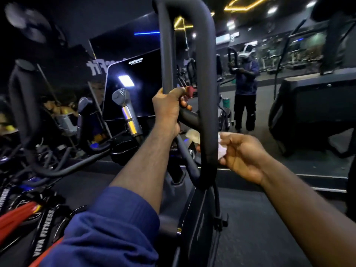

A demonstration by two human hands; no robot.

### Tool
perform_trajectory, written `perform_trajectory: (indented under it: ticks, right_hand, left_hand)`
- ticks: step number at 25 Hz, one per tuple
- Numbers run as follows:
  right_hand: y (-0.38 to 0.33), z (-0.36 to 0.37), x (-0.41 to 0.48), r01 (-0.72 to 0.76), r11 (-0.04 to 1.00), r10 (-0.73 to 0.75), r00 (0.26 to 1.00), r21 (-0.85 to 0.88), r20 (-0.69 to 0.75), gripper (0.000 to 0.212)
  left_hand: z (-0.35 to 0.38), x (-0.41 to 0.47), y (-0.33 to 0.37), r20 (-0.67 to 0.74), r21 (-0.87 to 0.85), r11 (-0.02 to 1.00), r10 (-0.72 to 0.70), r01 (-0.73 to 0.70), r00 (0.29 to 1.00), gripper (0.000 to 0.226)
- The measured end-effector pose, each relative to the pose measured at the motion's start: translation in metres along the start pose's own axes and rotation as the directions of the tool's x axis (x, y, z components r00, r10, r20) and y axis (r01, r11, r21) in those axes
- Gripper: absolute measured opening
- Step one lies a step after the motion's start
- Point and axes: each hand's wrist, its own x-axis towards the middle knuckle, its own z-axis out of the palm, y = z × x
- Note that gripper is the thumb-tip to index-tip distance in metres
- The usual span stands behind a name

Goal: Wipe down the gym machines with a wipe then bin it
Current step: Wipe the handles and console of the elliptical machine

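1. Sleeve point(107, 236) of dark blue cloth fills the bottom of the view, pushed back on the left forearm. Beside it, low on the left, we see red bands point(17, 214) and a black strap point(43, 234) printed VIVA FITNESS.
2. Next out, we find the right hand point(242, 157) just right of the machine's looped black handle point(207, 83). Its fingers are curled, and they pinch a small white wipe point(221, 150) against the thumb. The wipe touches the right-hand upright of the loop, low down, above the bend at its foot.
3. A little farther, the left hand point(167, 108) is wrapped round the left-hand upright of the same loop, fingers and thumb closed about the bar.
4. Behind that hand we see the dark console screen point(134, 89), tilted back, with a bright white patch of light on it. In front of the screen a short grip point(128, 116) with silver and yellow bands stands tilted, and a black cup holder point(123, 149) sits just below.
5. Farther still, past the loop, we make out what looks like a mirror: a standing figure point(246, 83) in a blue top and dark trousers, both arms raised to a bar. A green container point(225, 102) stands near its feet.
6. Farthest off, yellow strip lights point(244, 4) run across the dark ceiling.
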Motion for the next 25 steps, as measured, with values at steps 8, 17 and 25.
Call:
perform_trajectory:
  ticks: [8, 17, 25]
  right_hand:
    - [0.016, 0.017, -0.019, 0.267, 0.850, -0.349, 0.931, -0.454, -0.105, 0.032]
    - [-0.027, 0.099, -0.009, 0.036, -0.670, -0.503, 0.713, -0.742, 0.489, 0.068]
    - [0.019, 0.142, 0.035, -0.014, -0.403, -0.725, 0.615, -0.915, 0.310, 0.080]
  left_hand:
    - [0.002, -0.001, 0.001, -0.040, 0.037, 0.999, -0.005, 0.006, 0.999, 0.018]
    - [-0.024, 0.006, 0.016, 0.189, 0.115, 0.990, -0.100, 0.079, 0.977, 0.030]
    - [-0.072, 0.016, 0.042, 0.378, -0.016, 0.975, -0.199, 0.221, 0.904, 0.079]
